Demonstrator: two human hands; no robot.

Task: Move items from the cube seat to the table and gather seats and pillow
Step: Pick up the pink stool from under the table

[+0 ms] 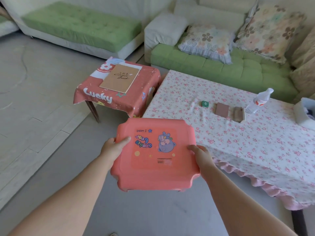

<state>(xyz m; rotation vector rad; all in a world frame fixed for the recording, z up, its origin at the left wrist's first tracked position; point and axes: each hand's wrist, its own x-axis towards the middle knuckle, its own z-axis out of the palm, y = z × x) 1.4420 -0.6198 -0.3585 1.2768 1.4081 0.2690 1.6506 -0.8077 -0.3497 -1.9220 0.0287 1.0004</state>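
Left hand (113, 145) and right hand (201, 155) grip opposite edges of the pink stool (154, 154), frame centre. Keep it level; set it beside the draped seat (119, 92), upper left.

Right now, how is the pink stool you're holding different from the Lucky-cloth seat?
The pink stool is held by the left hand and right hand; the Lucky-cloth seat stands on the floor. The pink stool's top is bare plastic with a bear picture; the Lucky-cloth seat is draped in cloth and carries a brown book. Both are pinkish with cartoon prints.
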